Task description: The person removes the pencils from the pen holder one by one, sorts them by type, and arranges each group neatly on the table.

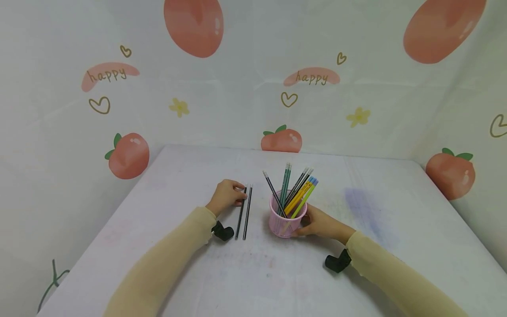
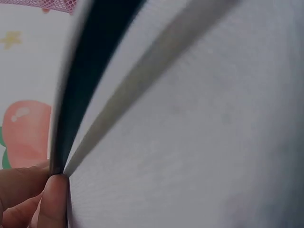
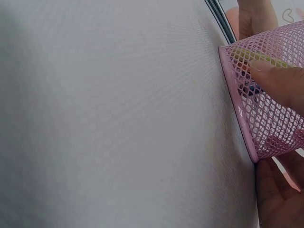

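Pink cup on smudged tabletop, patterned backdrop

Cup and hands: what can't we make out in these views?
Head: some fingers of the right hand, hidden by the cup.
Head: lower ends of the pencils, unclear behind the cup's mesh.
Left wrist: one end of the held pencil, cut off by the top edge.
Right wrist: cup's rim, cut off by the right edge.

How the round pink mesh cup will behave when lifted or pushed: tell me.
The round pink mesh cup would probably feel light for its size, its walls being open mesh. It could tip if pushed high up, since the long, slim, multicoloured pencils stand well above it.
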{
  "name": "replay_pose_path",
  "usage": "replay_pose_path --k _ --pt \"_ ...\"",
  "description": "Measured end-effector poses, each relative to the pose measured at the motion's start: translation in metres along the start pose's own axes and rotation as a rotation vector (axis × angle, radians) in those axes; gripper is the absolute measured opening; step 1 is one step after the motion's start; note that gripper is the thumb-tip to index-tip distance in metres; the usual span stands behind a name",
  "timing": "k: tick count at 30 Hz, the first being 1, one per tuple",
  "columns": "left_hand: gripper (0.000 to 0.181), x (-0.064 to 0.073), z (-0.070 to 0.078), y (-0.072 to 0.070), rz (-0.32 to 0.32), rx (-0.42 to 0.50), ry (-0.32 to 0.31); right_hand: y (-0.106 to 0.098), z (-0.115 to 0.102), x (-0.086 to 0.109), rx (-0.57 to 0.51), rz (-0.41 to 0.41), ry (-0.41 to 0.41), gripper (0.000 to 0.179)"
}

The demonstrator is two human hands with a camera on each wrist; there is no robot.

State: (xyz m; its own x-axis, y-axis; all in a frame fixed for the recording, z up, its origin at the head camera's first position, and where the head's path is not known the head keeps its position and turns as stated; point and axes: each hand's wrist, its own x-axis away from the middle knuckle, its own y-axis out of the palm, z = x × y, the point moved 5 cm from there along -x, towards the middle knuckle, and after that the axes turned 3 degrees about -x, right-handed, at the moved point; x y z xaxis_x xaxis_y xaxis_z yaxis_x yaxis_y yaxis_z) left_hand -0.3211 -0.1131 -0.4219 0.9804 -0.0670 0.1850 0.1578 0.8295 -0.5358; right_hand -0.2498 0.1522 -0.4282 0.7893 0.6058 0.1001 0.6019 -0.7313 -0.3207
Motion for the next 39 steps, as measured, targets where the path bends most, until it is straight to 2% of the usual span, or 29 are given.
replay_pose_path --k 11,21,31,39 --pt "0.038 -0.0012 0.0021 -0.0003 -0.023 -0.052 -0.033 -0.0002 -0.0003 0.0005 0.006 -0.002 0.002 0.097" --pt "0.040 0.0010 0.0038 -0.0016 -0.035 -0.019 -0.077 -0.0013 0.0025 -0.0011 0.013 0.002 0.035 0.094" --pt "0.040 0.0020 0.0053 -0.0023 -0.037 -0.039 -0.083 -0.0009 0.0027 -0.0013 0.000 -0.002 0.028 0.097" --pt "0.040 0.0004 0.0068 -0.0082 -0.034 -0.032 -0.083 -0.0007 0.0018 -0.0009 0.004 -0.003 0.033 0.097"
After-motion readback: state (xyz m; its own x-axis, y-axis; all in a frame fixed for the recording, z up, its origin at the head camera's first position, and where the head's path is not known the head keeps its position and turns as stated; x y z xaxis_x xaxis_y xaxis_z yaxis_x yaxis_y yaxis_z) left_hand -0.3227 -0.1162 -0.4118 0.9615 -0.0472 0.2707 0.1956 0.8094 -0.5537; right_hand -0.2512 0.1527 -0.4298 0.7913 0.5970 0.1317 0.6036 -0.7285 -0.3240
